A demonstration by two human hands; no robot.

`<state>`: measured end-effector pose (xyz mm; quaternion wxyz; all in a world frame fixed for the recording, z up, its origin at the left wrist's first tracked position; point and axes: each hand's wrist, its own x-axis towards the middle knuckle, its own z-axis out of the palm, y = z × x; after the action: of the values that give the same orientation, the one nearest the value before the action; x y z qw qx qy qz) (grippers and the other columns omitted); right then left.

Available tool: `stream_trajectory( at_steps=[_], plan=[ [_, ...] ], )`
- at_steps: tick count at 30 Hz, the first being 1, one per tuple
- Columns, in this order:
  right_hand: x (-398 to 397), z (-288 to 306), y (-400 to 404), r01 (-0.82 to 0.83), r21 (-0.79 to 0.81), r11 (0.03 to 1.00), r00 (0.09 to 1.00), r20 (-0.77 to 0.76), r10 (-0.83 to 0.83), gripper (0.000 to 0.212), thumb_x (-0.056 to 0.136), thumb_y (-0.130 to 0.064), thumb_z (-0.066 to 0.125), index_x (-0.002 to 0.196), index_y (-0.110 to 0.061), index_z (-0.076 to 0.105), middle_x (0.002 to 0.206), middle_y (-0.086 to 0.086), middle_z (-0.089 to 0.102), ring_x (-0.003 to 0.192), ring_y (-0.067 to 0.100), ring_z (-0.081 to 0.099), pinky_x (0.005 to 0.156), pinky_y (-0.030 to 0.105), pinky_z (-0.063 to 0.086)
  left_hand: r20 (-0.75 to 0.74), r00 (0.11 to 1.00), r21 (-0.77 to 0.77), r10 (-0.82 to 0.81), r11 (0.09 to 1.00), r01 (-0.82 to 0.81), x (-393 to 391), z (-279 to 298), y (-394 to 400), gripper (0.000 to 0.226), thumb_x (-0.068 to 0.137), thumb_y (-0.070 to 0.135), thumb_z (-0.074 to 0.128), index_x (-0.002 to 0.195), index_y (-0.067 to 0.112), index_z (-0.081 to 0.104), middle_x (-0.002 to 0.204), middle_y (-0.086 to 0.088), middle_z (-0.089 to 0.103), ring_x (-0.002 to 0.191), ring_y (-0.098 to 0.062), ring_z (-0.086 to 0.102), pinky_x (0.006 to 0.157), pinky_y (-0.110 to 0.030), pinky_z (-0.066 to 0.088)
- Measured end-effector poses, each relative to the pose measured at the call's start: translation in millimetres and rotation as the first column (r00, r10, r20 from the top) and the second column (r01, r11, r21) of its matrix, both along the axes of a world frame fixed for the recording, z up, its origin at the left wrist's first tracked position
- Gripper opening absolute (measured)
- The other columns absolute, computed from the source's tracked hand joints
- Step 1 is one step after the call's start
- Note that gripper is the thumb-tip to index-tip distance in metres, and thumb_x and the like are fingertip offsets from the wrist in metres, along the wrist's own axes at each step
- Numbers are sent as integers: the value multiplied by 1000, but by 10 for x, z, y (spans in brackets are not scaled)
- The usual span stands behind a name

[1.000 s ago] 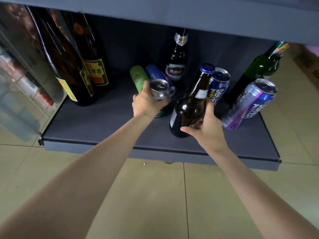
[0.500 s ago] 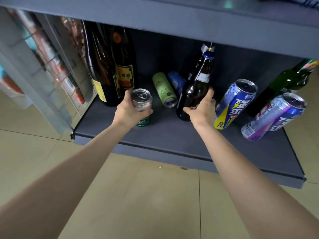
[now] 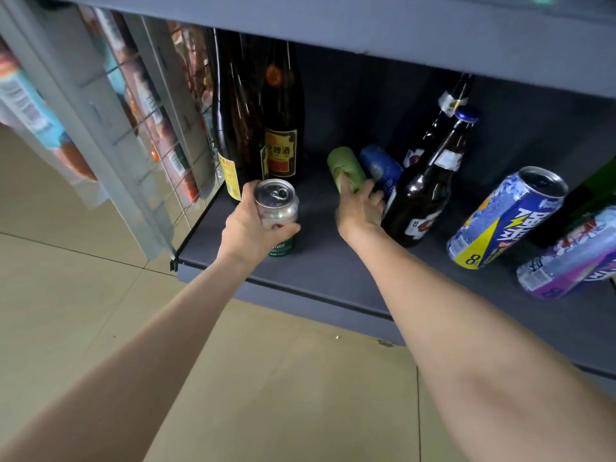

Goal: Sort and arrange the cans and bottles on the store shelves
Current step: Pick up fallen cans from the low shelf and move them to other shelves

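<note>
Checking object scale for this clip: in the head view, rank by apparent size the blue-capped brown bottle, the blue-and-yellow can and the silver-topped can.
1. Blue-capped brown bottle
2. Blue-and-yellow can, lying tilted
3. Silver-topped can, partly covered by the left hand, so its full size is unsure

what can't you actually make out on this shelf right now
Head view only:
- silver can: its label, covered by the left hand.
- right hand: blurred; contact with the green can unclear.
- green bottle: cut off by the right edge.
- purple can: its top, cut off by the same edge.
</note>
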<state>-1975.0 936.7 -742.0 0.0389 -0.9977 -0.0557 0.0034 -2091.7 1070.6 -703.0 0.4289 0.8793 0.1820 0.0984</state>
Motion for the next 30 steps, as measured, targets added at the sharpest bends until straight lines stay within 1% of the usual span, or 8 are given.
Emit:
stream_trajectory(
  at_steps=[8, 14, 17, 20, 23, 25, 27, 30],
  plan=[
    [-789, 30, -181, -174, 48, 984, 983, 67, 171, 59, 93, -22, 52, 142, -23, 21, 129, 20, 31, 109, 38, 41, 95, 40, 36, 56, 998, -54, -7, 999, 10, -13, -21, 7, 78, 70, 27, 80, 133, 20, 35, 122, 0, 57, 116, -21, 51, 88, -25, 37],
    [-1083, 174, -668, -137, 434, 891, 980, -71, 185, 73, 83, -26, 69, 140, -12, 25, 126, 11, 42, 110, 27, 48, 79, 28, 36, 141, 987, -140, 79, 988, -59, -127, -92, -100, 91, 70, 22, 80, 142, 17, 25, 139, -8, 37, 130, -21, 33, 103, -24, 27],
    [-1116, 174, -835, -104, 519, 849, 981, -88, 173, 67, 80, -28, 72, 133, -10, 35, 124, 7, 41, 102, 19, 48, 73, 20, 32, 385, 918, 105, 97, 983, -148, -460, -254, -327, 57, 79, 17, 66, 130, 8, 41, 126, -15, 42, 115, -29, 41, 101, -43, 36],
    [-1144, 144, -1039, -57, 643, 764, 996, -16, 88, 63, 74, -25, 78, 125, -8, 44, 118, 6, 45, 99, 18, 52, 83, 25, 42, 487, 856, 380, -175, 925, -27, -520, -347, -548, 51, 74, 1, 52, 123, 12, 43, 117, -13, 50, 102, -26, 44, 86, -34, 37],
    [-1034, 163, -1213, 44, 736, 675, 991, 51, -120, 72, 74, -21, 78, 132, -4, 37, 125, 11, 46, 113, 27, 51, 97, 42, 44, 241, 848, 692, -472, 696, 191, -237, -331, -720, 82, 66, -8, 56, 137, 25, 31, 137, -10, 44, 117, -33, 44, 91, -42, 44],
    [-842, 221, -1243, 118, 752, 648, 984, -1, -178, 87, 76, -22, 77, 143, -5, 24, 139, 14, 41, 126, 28, 44, 105, 41, 37, -94, 840, 813, -535, 445, 375, -35, -323, -826, 91, 78, -2, 53, 146, 36, 7, 155, -1, 12, 140, -32, 17, 108, -42, 27],
    [-631, 292, -1226, 163, 794, 586, 975, -40, -217, 91, 74, -22, 78, 145, -12, 22, 138, 9, 48, 125, 25, 47, 106, 33, 35, -324, 790, 817, -521, 266, 511, 167, -325, -868, 81, 91, 7, 43, 146, 35, -10, 157, 5, -7, 144, -24, -9, 115, -43, 2],
    [-476, 345, -1139, 141, 780, 610, 976, -5, -220, 80, 72, -20, 80, 136, -14, 33, 125, 8, 58, 116, 24, 53, 89, 19, 33, -347, 762, 838, -547, 183, 514, 371, -254, -867, 68, 95, 14, 42, 147, 34, 1, 155, 2, 7, 144, -21, -3, 115, -43, -4]
  ],
)
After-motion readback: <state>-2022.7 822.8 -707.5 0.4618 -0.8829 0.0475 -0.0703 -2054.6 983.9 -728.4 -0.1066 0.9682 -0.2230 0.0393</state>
